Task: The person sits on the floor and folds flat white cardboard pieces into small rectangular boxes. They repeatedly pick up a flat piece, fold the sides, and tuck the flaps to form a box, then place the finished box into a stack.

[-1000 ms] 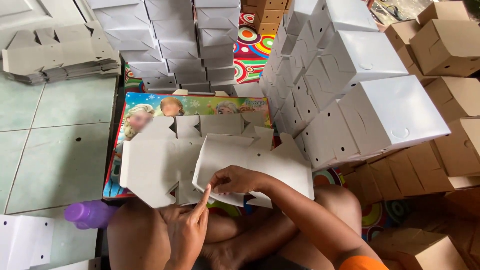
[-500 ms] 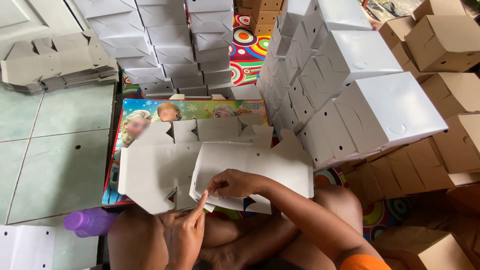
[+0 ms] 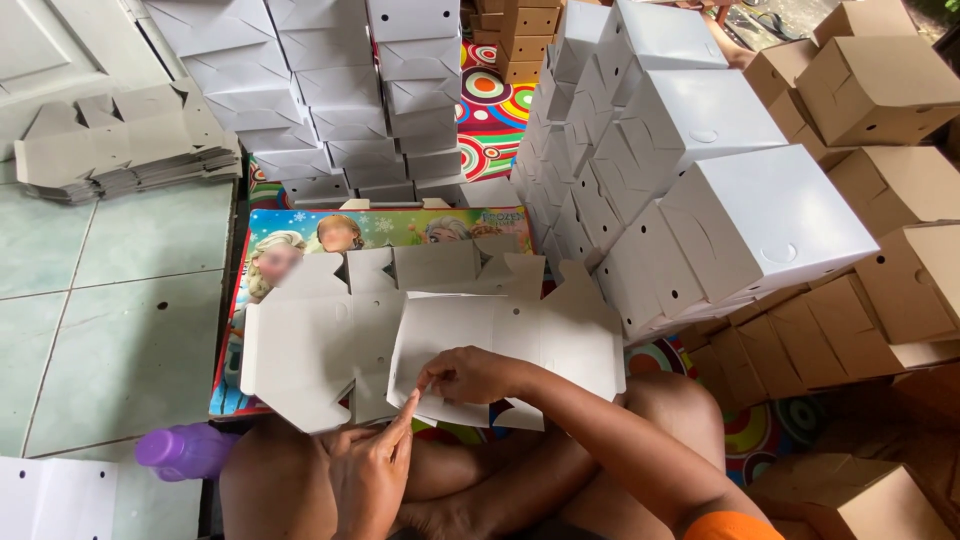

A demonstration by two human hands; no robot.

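A flat white cardboard box blank (image 3: pixel 520 340) lies tilted on top of a stack of similar blanks (image 3: pixel 310 340) on a small colourful table (image 3: pixel 300 235). My right hand (image 3: pixel 470 375) pinches the near edge of the top blank. My left hand (image 3: pixel 375 470) rests over my knee, its index finger pointing up and touching the same edge just left of the right hand.
Stacks of folded white boxes (image 3: pixel 700 200) rise at the right and at the back (image 3: pixel 320 90). Brown boxes (image 3: pixel 880 90) pile up far right. Flat grey blanks (image 3: pixel 120 140) lie on the tiled floor at left. A purple bottle (image 3: pixel 180 450) lies near my left knee.
The view has shifted slightly; the hands stay on the near edge of the top blank, the left index finger reaching a little closer to the right hand.
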